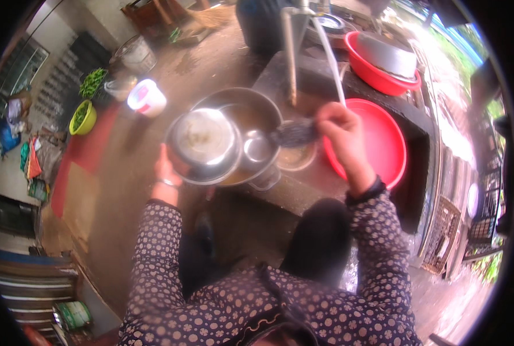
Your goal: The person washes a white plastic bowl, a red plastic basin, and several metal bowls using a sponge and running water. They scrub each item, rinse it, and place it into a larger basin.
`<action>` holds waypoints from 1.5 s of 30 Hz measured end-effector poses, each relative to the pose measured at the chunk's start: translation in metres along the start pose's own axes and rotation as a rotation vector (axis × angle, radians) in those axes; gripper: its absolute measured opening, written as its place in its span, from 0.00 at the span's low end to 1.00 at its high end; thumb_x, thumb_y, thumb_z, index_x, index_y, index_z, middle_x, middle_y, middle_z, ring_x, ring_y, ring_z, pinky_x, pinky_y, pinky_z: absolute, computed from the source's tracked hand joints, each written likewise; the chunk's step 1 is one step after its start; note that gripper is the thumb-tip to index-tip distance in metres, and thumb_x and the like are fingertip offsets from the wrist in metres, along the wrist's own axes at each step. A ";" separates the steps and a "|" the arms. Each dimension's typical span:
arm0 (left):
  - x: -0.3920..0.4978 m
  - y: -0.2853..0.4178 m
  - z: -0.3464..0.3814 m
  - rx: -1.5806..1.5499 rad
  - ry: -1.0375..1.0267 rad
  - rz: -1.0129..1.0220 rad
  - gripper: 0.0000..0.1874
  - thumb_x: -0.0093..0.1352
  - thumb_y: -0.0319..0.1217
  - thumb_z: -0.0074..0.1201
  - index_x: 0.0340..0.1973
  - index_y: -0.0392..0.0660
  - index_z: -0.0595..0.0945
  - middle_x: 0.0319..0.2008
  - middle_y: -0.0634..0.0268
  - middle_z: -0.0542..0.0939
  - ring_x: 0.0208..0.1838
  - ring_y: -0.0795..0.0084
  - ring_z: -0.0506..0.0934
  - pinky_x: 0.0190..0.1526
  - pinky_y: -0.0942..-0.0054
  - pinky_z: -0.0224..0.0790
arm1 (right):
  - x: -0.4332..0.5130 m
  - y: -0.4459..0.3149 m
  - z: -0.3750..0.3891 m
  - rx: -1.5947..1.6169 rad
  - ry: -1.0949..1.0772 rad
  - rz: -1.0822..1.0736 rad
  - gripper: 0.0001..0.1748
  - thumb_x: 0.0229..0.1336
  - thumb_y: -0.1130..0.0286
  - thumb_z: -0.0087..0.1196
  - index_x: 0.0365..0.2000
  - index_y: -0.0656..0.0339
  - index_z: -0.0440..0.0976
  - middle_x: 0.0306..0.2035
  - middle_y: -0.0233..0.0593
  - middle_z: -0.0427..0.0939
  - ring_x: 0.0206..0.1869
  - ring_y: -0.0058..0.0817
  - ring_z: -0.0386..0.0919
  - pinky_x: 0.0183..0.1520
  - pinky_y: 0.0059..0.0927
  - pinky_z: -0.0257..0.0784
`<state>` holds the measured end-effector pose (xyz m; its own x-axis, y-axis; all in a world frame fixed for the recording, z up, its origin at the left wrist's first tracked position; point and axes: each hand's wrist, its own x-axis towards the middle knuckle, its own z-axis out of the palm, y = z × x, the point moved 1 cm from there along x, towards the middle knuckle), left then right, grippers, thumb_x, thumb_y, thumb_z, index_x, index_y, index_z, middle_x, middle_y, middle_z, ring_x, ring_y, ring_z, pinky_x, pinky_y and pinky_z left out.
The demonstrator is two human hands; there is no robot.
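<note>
My left hand point(168, 164) grips the rim of a shiny metal bowl point(203, 138), turned with its stained round base towards me. The bowl is held over a large metal basin point(244, 96) that contains brownish water and a small steel bowl point(257, 146). My right hand point(341, 132) pinches a dark, blurred scrubbing pad point(297, 133), to the right of the held bowl and apart from it. Partly hidden below the pad is another bowl point(300, 162) with cloudy contents. A red plastic basin point(376, 138) stands beside my right wrist.
A pipe point(290, 60) and a white hose point(329, 56) come down beyond the basins. At the back right, a metal pot point(389, 56) rests in another red basin point(369, 78). A white bucket point(146, 98) and a green tub of leaves point(83, 117) stand on the left.
</note>
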<state>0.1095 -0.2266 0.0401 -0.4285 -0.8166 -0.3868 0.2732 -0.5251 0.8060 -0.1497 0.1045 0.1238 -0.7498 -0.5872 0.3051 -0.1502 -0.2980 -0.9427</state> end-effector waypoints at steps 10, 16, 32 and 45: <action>0.012 -0.018 0.013 0.137 0.102 0.094 0.23 0.77 0.49 0.44 0.50 0.42 0.79 0.46 0.65 0.81 0.45 0.71 0.80 0.48 0.70 0.76 | 0.051 0.078 0.180 -0.384 -0.146 -0.256 0.05 0.49 0.82 0.56 0.28 0.62 0.77 0.32 0.38 0.78 0.34 0.29 0.77 0.37 0.25 0.71; 0.013 -0.031 0.026 0.149 0.065 0.089 0.20 0.78 0.49 0.43 0.41 0.46 0.79 0.28 0.72 0.79 0.23 0.78 0.75 0.23 0.75 0.69 | 0.044 0.110 0.183 -0.553 -0.046 -0.318 0.09 0.52 0.79 0.56 0.36 0.61 0.76 0.36 0.46 0.78 0.38 0.44 0.78 0.44 0.42 0.74; -0.001 -0.057 0.050 -0.019 -0.039 -0.002 0.20 0.76 0.50 0.47 0.47 0.45 0.78 0.37 0.67 0.79 0.37 0.71 0.78 0.36 0.69 0.74 | 0.012 0.108 0.159 -1.044 -0.005 -0.451 0.08 0.57 0.67 0.57 0.29 0.58 0.71 0.31 0.43 0.74 0.36 0.47 0.74 0.37 0.48 0.72; 0.007 -0.058 0.043 0.045 -0.024 -0.063 0.24 0.76 0.51 0.45 0.51 0.43 0.78 0.48 0.61 0.81 0.49 0.66 0.79 0.50 0.65 0.75 | -0.002 0.109 0.144 -0.756 -0.332 -0.581 0.15 0.53 0.74 0.60 0.43 0.64 0.75 0.52 0.51 0.73 0.53 0.51 0.71 0.56 0.46 0.70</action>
<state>0.0533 -0.1920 0.0101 -0.4641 -0.7762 -0.4267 0.2064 -0.5632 0.8001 -0.0718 -0.0357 0.0402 -0.2306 -0.7172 0.6576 -0.8907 -0.1165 -0.4394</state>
